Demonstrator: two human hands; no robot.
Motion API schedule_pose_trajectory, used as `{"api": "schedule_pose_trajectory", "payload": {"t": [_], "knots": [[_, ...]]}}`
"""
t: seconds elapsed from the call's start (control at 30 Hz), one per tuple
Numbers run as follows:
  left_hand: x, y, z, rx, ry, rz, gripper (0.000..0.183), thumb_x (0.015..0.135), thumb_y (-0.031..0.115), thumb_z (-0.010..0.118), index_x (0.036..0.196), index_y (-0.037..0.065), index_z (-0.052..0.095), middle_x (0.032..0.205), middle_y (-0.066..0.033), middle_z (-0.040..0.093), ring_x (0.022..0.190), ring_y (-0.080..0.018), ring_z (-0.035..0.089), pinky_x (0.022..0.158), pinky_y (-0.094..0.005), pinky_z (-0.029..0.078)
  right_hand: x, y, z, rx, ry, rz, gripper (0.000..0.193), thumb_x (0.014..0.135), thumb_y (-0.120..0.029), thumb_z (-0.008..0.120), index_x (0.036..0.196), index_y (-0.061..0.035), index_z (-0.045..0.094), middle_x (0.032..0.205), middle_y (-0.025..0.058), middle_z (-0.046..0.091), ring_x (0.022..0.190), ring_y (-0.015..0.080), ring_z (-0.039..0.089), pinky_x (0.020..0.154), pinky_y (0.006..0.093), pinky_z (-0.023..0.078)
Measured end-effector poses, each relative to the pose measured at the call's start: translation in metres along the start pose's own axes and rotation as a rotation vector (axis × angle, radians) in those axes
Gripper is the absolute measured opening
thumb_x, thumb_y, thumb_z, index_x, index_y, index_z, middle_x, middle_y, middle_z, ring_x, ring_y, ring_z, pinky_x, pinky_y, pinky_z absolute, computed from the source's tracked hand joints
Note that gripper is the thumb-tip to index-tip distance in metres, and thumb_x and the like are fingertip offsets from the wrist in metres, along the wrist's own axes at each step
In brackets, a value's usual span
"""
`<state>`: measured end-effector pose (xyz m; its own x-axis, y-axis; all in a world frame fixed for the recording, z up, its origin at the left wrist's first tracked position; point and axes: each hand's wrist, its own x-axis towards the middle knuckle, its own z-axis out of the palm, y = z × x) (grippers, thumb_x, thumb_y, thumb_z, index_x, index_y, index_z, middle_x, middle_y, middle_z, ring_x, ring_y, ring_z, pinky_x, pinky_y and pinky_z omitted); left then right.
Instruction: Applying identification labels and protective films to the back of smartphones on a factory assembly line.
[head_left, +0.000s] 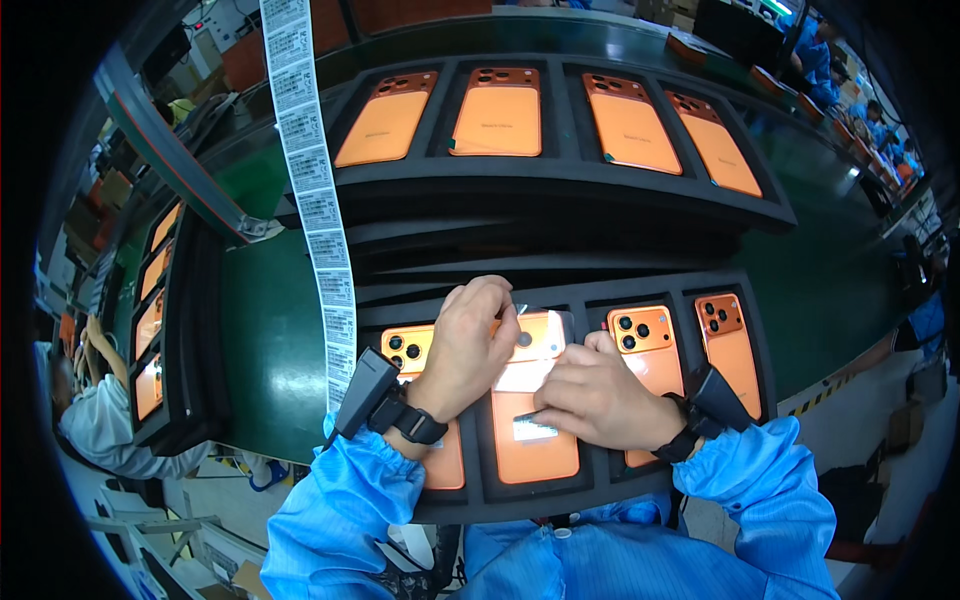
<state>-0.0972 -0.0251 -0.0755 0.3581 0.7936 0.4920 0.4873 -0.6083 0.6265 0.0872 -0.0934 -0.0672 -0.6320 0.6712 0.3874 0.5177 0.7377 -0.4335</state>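
An orange phone [535, 455] lies back up in a slot of the black foam tray [615, 492] in front of me. Over its camera end, a clear film [530, 375] catches the light. My left hand [470, 340] is closed at the film's far edge, thumb and fingers pinched together. Curled over the phone's right side, my right hand [605, 398] has its fingertips on a small silvery-white label [534, 428] on the phone's lower back. Its fingers partly hide the label. More orange phones, one [730, 350] at the right, lie in neighbouring slots.
Behind, a second black tray [550, 180] holds several orange phones. A long strip of printed labels [312, 180] hangs down left of my hands. Further left stand another tray of phones [152, 310] and a metal post [175, 160]. Green table surface [265, 340] shows between.
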Motion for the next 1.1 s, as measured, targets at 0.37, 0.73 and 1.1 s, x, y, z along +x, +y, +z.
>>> {"api": "schedule_pose_trajectory", "payload": {"t": [0.37,0.73,1.1], "knots": [[0.003,0.0,-0.001,-0.001,0.006,0.035,0.008,0.08,0.001,0.059,0.08,-0.001,0.052,0.098,-0.018,0.061,0.085,-0.0327,0.06,0.076,-0.0375,0.049,-0.008,-0.049,-0.001,-0.283,-0.071,-0.155,0.032,0.076,-0.006,0.059,0.106,0.0071,0.061,0.107,0.0176,0.063,0.107,0.0272,0.057,0.091,0.0333,0.045],[-0.005,0.015,-0.057,-0.44,-0.533,-0.199,0.007,0.085,0.007,0.057,0.083,0.0,0.058,0.118,-0.013,0.057,0.099,-0.0204,0.059,0.085,-0.0331,0.047,-0.023,-0.052,-0.04,0.205,-0.115,-0.063,0.025,0.073,0.005,0.055,0.096,-0.001,0.063,0.096,0.0126,0.065,0.094,0.0298,0.062,0.084,0.0383,0.048],[-0.078,-0.022,-0.166,-0.237,0.16,-0.558,0.055,0.073,0.011,0.077,0.121,-0.004,0.053,0.115,-0.0111,0.058,0.103,-0.0172,0.057,0.082,-0.0282,0.05,0.016,-0.048,-0.031,0.128,0.276,-0.082,0.02,0.075,0.003,0.06,0.093,0.0005,0.065,0.094,0.0119,0.066,0.089,0.0284,0.062,0.08,0.0371,0.049]]}}
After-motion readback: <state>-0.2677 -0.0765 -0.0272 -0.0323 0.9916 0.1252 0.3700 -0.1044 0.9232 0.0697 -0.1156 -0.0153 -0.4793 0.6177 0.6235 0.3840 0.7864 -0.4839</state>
